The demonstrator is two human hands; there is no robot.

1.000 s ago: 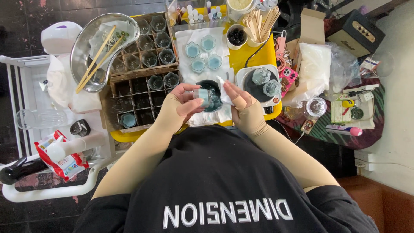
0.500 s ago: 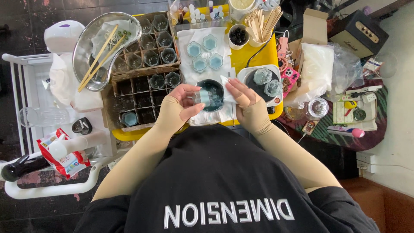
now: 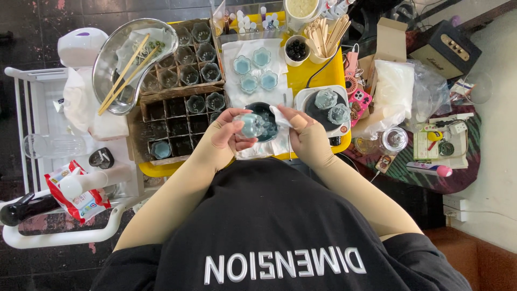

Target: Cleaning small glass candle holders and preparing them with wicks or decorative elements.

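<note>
Two hands meet over the yellow table (image 3: 315, 75). The left hand (image 3: 229, 134) is closed around a small flower-shaped glass cup (image 3: 253, 125), held just above a dark bowl (image 3: 265, 116). The right hand (image 3: 304, 134) pinches a white cloth (image 3: 280, 114) (touching the cup's right side), so the cup sits between them.

A divided crate (image 3: 177, 116) sits left of a cloth (image 3: 253, 59) holding small cups (image 3: 252, 73); a scale (image 3: 326, 110) lies right.
</note>
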